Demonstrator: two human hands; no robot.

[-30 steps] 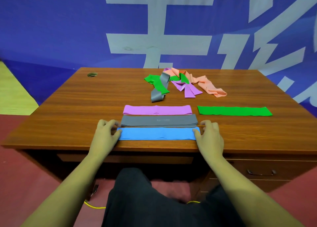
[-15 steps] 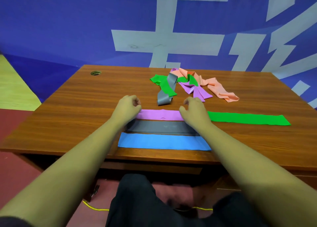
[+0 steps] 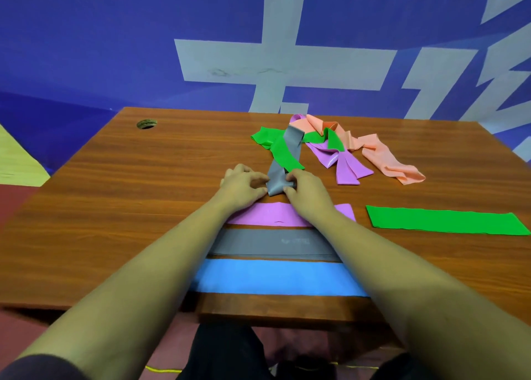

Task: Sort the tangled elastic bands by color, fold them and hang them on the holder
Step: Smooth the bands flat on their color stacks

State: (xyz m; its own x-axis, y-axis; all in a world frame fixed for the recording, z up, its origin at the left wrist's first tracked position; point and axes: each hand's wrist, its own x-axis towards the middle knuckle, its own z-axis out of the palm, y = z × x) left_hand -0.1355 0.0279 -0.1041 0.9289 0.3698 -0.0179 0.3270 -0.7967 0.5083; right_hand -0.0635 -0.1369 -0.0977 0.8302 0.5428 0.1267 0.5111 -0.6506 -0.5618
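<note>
Both hands, left hand point(image 3: 242, 185) and right hand point(image 3: 306, 191), pinch the near end of the tangled grey band point(image 3: 283, 168); the tangled pile point(image 3: 330, 146) lies just behind the grip, the folded bands point(image 3: 275, 243) before it.

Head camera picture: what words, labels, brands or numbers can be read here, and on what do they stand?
Blue wall: huge pale strokes of characters, cut off by the frame; not readable.
Folded grey band: small pale print, too blurred to read.
Nothing else shows writing.
</note>
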